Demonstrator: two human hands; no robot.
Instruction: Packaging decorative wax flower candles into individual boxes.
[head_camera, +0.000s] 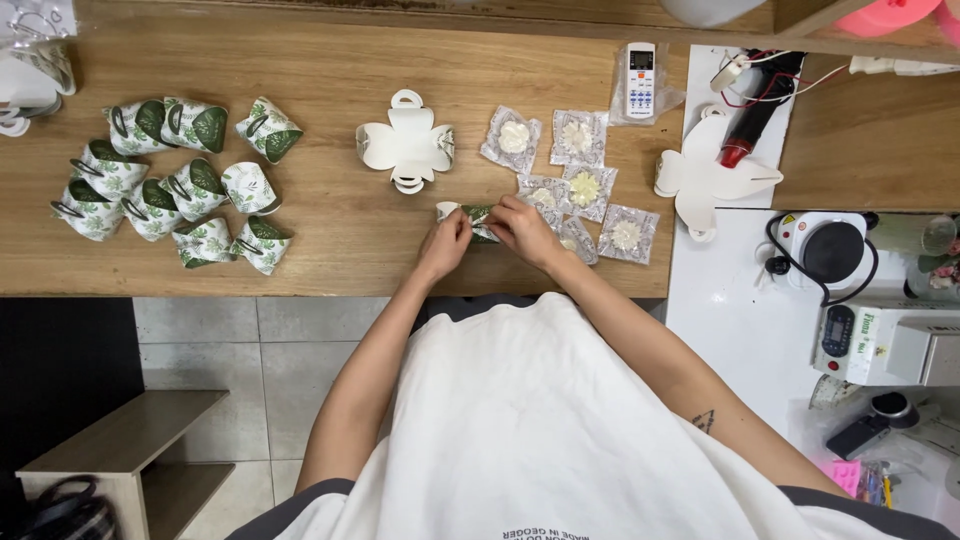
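Both my hands meet at the front edge of the wooden table (330, 230). My left hand (445, 243) and my right hand (522, 230) pinch a small white-and-green leaf-print paper box (478, 216) between them; most of it is hidden by my fingers. Just beyond it lies an unfolded white box blank (405, 146) with looped handles. To the right, several clear packets holding cream flower shapes (583, 186) lie flat on the table.
Several finished leaf-print boxes (170, 180) cluster at the table's left. A white remote (640, 78), another flat blank (712, 175), a red-tipped tool with wires (752, 118) and a small round hotplate (832, 250) sit to the right. A wooden step (120, 440) stands on the tiled floor.
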